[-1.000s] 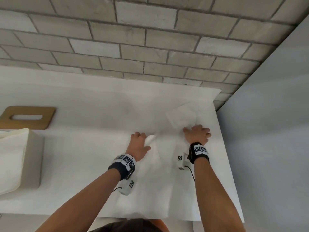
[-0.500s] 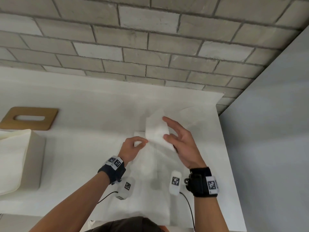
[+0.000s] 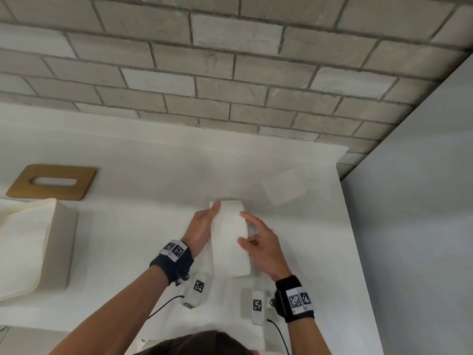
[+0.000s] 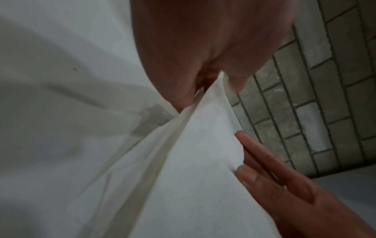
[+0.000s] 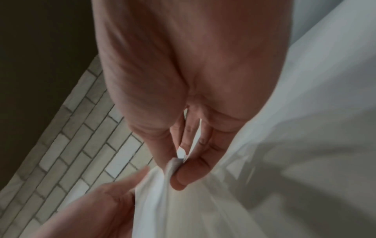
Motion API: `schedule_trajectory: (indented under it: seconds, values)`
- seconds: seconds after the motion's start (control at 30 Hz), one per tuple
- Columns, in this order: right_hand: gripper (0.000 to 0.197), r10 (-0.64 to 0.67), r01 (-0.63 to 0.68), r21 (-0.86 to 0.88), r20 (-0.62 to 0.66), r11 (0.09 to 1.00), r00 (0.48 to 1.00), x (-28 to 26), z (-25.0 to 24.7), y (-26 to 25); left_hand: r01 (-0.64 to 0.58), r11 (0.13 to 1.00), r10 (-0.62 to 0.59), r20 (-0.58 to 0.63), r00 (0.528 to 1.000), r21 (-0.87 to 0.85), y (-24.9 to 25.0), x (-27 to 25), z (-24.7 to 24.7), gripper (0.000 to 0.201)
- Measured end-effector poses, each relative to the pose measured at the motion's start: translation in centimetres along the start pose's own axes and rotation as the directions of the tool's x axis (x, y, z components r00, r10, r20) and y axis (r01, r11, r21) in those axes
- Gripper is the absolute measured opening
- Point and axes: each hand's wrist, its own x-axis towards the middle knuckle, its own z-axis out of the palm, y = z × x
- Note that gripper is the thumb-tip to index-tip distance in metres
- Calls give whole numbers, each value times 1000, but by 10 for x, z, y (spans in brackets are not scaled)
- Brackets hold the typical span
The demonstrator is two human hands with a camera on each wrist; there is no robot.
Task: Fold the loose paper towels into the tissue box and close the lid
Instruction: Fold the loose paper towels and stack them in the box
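Grip: my left hand (image 3: 202, 228) pinches the far left corner of the folded paper towel (image 3: 230, 239), thumb against fingers, as the left wrist view shows. My right hand (image 3: 261, 248) pinches the right edge between thumb and fingers (image 5: 179, 178); its index finger lies straight along the towel's side. Both hands have hold of this same towel, held just above the white table cover (image 3: 128, 239), centre of the head view.

Orientation: the towel is a narrow strip. Its long axis runs from lower centre of the frame up towards the brick wall (image 3: 230, 73), leaning slightly left at the far end. Free near end hangs towards me.

Progress, judged: early-to-middle. This towel looks folded lengthwise but is not yet in the tissue box (image 3: 58, 242), which stands well apart at the left edge, open, with pale sheets (image 3: 23, 242) showing. Another loose towel (image 3: 284, 187) lies flat, upper right. The wooden lid (image 3: 52, 181) lies on the table behind the box, off.

Left: load this towel, fold the other, fit lid.
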Motion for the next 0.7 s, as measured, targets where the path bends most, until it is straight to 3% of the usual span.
schedule_trajectory:
  seconds: [0.07, 0.13, 0.2, 0.3, 0.37, 0.43, 0.53, 0.63, 0.7]
  values:
    - [67, -40, 43, -89, 41, 995, 998, 8, -7, -3, -60, 983, 72, -69, 995, 171, -15, 12, -9, 61]
    - [62, -125, 121, -284, 5, 951, 992, 34, -29, -3, -101, 958, 131, -95, 987, 268, -24, 19, -18, 66]
    - [58, -199, 141, -578, -38, 803, 979, 76, -65, -4, -155, 935, 191, -86, 978, 319, -19, 14, -17, 70]
    - [62, -86, -20, -817, -86, 576, 993, 138, -116, -23, -203, 891, 256, -81, 963, 405, -6, 0, -16, 19]
    - [77, -15, -25, -884, -36, 466, 999, 168, -133, -30, -221, 898, 272, -86, 958, 381, 0, -7, -13, 38]
    - [91, 71, 74, -924, 108, 376, 992, 188, -137, -24, -182, 930, 236, -141, 961, 320, 2, -10, -12, 51]
    - [86, 173, 147, -933, 213, 329, 962, 205, -138, -10, -193, 932, 246, -144, 959, 306, 3, -12, -17, 47]
    - [42, 173, 117, -925, 190, 362, 966, 204, -141, -13, -183, 927, 238, -135, 962, 327, 5, -14, -24, 35]
    - [38, 219, 84, -924, 175, 372, 960, 195, -140, -13, -183, 923, 240, -136, 961, 339, 8, -16, -27, 35]
